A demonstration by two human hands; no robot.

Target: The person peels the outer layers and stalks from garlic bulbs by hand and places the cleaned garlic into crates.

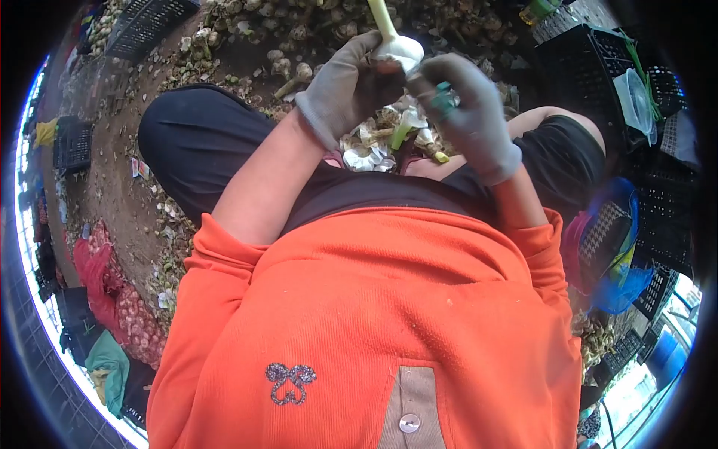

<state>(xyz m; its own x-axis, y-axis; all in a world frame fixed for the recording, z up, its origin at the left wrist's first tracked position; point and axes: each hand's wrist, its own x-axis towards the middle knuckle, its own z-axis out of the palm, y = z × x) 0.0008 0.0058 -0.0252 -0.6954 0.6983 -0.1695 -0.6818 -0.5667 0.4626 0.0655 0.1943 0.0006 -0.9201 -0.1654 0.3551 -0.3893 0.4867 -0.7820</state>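
My left hand [346, 88], in a grey work glove, is closed around a white garlic bulb [400, 51]. The bulb's pale green stalk points up and away, and its underside looks brownish. Close on its right is my right hand [473, 112], also gloved, with the fingers curled in and slightly blurred. A small green object [444, 99] shows between those fingers; it looks like a tool handle, but its exact kind is hard to make out. Below both hands, white garlic peelings [368, 150] and a cut green stalk piece [404, 129] lie between my legs.
Many garlic bulbs [299, 31] are heaped on the ground ahead. Black plastic crates stand on the right [587, 71] and at the upper left [149, 28]. A clear plastic container [634, 105] sits by the right crate. Red mesh sacks [138, 318] lie at the left.
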